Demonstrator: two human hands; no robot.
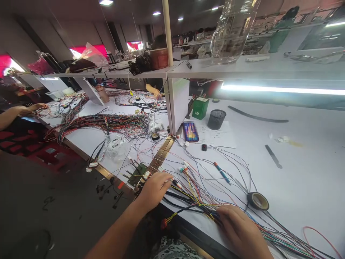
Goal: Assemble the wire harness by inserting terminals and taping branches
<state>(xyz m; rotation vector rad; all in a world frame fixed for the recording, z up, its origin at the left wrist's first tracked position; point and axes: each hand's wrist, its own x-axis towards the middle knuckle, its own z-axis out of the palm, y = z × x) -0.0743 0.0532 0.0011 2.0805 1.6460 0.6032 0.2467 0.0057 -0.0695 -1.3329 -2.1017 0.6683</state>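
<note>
A wire harness (199,198) of many thin coloured wires and thicker black ones runs along the table's front edge. My left hand (156,189) is closed at its left end, with the fingers curled down. What those fingers hold is hidden behind the hand. Close to them are a white connector (147,175) and a green plate with upright pins (137,174). My right hand (238,225) is closed on the wire bundle farther right. An orange connector (164,223) on yellow wires hangs over the edge between my hands. A small teal connector (181,169) lies just beyond the bundle.
A roll of black tape (258,200), a blue pen (222,173) and a metal strip (273,156) lie on the table. Behind are a mesh cup (216,119), a green box (200,108) and a phone (191,131). Co-workers' hands (153,90) show farther off, at other wire bundles (107,122).
</note>
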